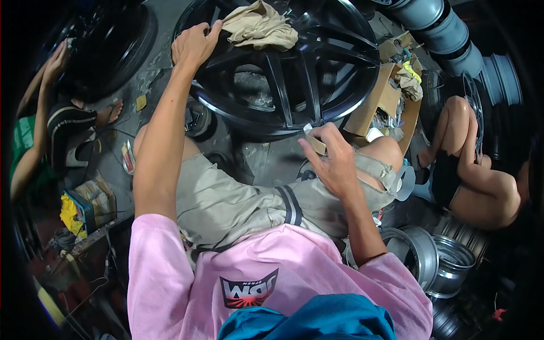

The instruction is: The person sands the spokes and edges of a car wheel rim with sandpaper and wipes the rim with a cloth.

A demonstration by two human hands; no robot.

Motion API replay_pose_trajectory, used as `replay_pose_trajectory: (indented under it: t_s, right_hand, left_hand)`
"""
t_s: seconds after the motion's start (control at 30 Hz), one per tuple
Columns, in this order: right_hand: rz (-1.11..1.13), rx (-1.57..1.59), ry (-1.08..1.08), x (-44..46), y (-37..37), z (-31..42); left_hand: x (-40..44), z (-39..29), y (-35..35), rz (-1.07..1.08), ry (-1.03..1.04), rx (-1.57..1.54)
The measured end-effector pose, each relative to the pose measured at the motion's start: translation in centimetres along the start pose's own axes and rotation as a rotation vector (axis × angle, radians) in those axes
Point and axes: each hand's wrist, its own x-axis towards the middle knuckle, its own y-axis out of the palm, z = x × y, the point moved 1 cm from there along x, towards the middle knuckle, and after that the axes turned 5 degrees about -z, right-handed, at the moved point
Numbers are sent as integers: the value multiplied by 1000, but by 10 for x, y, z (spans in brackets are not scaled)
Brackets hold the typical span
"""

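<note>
The right hand (334,156) pinched a small tan piece (317,143), folded or stiff, between thumb and bent fingers, just off the near edge of the wheel (279,90). The left hand (195,45) lay half curled at the wheel's far left edge, fingertips by the cloth (263,27); whether it gripped either one could not be told. The black wheel sat in front of the knees, the bunched cloth on its spokes. Good work here seemed to call for a steadying left hand, the piece kept flat with light, even pressure, and care along the spoke edges, where fingers could slip; the cloth was best kept off the patch being worked. To the right stood a cluttered box (368,106) and, beyond, stacked grey rims (450,34). Another person (490,178) sat at right, and one in green (24,139) at left.
</note>
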Motion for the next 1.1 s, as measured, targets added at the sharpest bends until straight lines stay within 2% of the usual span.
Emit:
replay_pose_trajectory:
  t_s: [0.43, 0.53, 0.83, 1.03, 1.1]
  right_hand:
    - [107, -168, -249, 4, 8, -6]
    - [123, -155, -309, 10, 11, -7]
    - [151, -155, -439, 25, 7, 0]
    - [243, -187, -409, 23, -3, -7]
    - [211, -165, -405, 24, 6, -2]
  left_hand:
    - [1, -2, -4, 150, 33, 49]
    - [-1, -4, -3, 92, 10, 34]
    - [-1, -2, 1, 130, 6, 36]
    - [-2, 2, 4, 96, 16, 24]
    - [-2, 2, 5, 75, 19, 22]
